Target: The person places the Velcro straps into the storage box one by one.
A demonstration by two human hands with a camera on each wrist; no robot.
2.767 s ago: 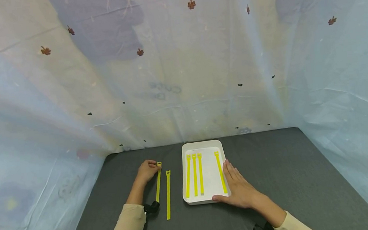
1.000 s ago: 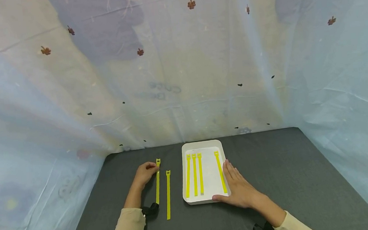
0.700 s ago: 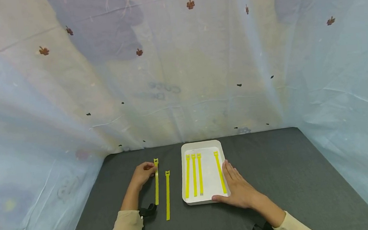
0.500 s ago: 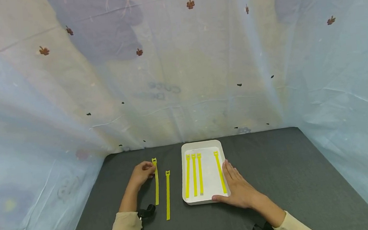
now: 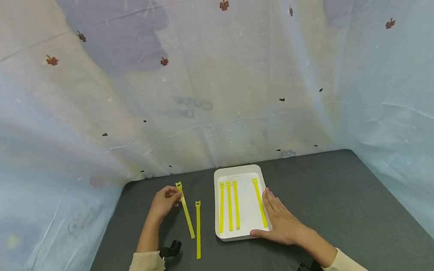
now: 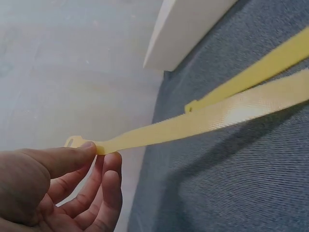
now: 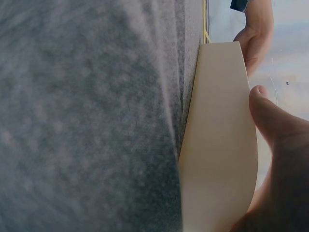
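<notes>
My left hand [image 5: 164,202] pinches a yellow hook-and-loop cable tie [image 5: 187,215] between thumb and fingers, just below its slotted head. In the left wrist view that tie [image 6: 193,123] stretches out from the fingertips to the right, above the cloth. To its right lies a second yellow tie [image 5: 198,234], flat on the cloth. Several more ties [image 5: 237,204] lie lengthwise in a white tray [image 5: 248,210]: three together on the left, one apart near the right side. My right hand [image 5: 284,224] rests with straight fingers along the tray's right edge, its thumb at the front rim.
Dark grey cloth [image 5: 343,210] covers the table. A pale patterned sheet [image 5: 216,88] hangs behind and at both sides of it. The tray's outer wall [image 7: 219,135] fills the middle of the right wrist view.
The left hand has moved left and slightly away with the pinched tie. The tie's lower end has swung right, toward the second tie. Right hand and tray stay put.
</notes>
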